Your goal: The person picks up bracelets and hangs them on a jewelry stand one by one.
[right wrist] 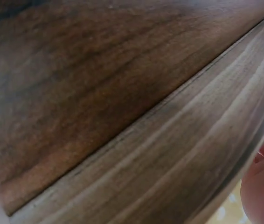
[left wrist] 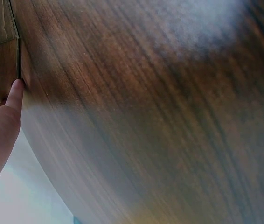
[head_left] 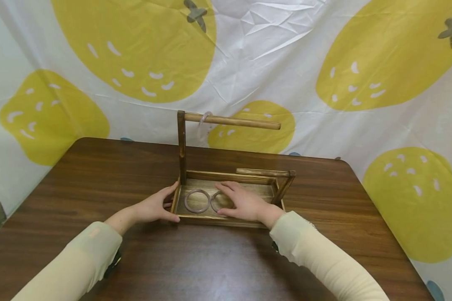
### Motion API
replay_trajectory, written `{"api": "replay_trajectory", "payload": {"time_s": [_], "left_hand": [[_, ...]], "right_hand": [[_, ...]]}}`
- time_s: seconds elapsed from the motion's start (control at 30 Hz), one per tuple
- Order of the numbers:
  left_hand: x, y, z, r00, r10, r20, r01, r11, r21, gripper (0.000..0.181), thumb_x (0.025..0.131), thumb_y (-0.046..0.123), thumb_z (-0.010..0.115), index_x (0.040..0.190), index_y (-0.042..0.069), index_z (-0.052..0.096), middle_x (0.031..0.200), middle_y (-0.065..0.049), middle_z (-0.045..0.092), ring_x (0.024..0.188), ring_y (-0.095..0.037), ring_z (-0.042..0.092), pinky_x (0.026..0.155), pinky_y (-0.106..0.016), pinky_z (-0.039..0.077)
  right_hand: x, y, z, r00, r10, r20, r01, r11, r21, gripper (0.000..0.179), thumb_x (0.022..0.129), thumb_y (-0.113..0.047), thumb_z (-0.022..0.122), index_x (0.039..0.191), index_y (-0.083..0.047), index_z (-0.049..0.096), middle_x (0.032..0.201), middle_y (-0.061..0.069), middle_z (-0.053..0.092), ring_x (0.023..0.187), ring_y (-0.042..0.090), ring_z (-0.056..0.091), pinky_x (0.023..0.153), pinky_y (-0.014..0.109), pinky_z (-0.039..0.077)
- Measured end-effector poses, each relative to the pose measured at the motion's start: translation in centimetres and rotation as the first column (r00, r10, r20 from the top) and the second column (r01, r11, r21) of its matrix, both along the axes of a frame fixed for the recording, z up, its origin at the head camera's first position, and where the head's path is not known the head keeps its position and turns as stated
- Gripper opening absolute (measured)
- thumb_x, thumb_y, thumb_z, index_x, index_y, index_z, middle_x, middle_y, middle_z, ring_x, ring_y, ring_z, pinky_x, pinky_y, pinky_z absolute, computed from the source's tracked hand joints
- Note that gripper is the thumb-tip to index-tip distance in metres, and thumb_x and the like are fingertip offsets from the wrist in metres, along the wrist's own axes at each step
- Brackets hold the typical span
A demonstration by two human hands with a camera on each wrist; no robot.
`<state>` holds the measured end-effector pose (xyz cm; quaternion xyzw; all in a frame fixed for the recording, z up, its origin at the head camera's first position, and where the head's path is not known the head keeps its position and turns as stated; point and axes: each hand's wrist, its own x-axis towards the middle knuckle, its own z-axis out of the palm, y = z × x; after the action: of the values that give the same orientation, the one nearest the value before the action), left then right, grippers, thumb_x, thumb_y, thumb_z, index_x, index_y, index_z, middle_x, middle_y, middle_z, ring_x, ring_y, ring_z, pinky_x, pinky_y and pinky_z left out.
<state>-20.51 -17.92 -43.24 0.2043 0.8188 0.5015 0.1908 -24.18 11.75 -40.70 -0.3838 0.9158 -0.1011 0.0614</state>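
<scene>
A wooden stand with a shallow tray and two horizontal bars sits on the table. My left hand grips the tray's left end, thumb at the front corner and fingers toward the back; the left wrist view shows the thumb against that corner. Inside the tray a clear, purplish bangle lies flat. Beside it, a second bangle is partly covered by my right hand, whose thumb and fingers spread around it. Whether they pinch it cannot be seen; the right wrist view shows only part of the hand.
A third bangle hangs on the stand's tall bar. The shorter bar rises at the tray's right end, near my right wrist. Behind the brown table hangs a white cloth with yellow fruit prints.
</scene>
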Motion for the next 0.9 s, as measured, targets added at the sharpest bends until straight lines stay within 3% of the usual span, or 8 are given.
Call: {"api": "replay_trajectory", "payload": {"time_s": [0.37, 0.63, 0.9], "left_hand": [[0.0, 0.0, 0.0, 1.0, 0.0, -0.004, 0.0, 1.0, -0.01, 0.11, 0.077, 0.018, 0.077, 0.148, -0.005, -0.003, 0.152, -0.032, 0.003, 0.135, -0.047, 0.026, 0.109, -0.052, 0.034], [0.1, 0.0, 0.1, 1.0, 0.002, -0.013, -0.003, 1.0, -0.009, 0.109, 0.077, 0.017, 0.077, 0.148, -0.005, -0.003, 0.152, -0.032, 0.003, 0.135, -0.047, 0.027, 0.109, -0.052, 0.035], [0.2, 0.1, 0.3, 1.0, 0.005, -0.007, -0.005, 1.0, -0.008, 0.109, 0.077, 0.017, 0.077, 0.148, -0.005, -0.003, 0.152, -0.032, 0.002, 0.135, -0.047, 0.025, 0.109, -0.052, 0.034]], "right_hand": [[-0.6, -0.2, -0.9, 0.999, -0.032, 0.013, 0.031, 0.999, 0.037, 0.075, 0.088, -0.053, 0.056, 0.147, -0.016, 0.031, 0.149, 0.013, 0.033, 0.135, 0.03, 0.037, 0.11, 0.046, 0.037], [-0.7, -0.5, -1.1, 1.0, -0.013, -0.007, 0.014, 0.999, 0.045, 0.075, 0.087, -0.052, 0.058, 0.146, -0.012, 0.034, 0.147, 0.014, 0.037, 0.135, 0.031, 0.036, 0.111, 0.044, 0.036], [-0.9, -0.9, -1.5, 1.0, 0.002, -0.024, -0.001, 0.998, 0.061, 0.07, 0.086, -0.048, 0.062, 0.142, -0.01, 0.04, 0.138, 0.011, 0.045, 0.126, 0.028, 0.047, 0.105, 0.04, 0.043]]}}
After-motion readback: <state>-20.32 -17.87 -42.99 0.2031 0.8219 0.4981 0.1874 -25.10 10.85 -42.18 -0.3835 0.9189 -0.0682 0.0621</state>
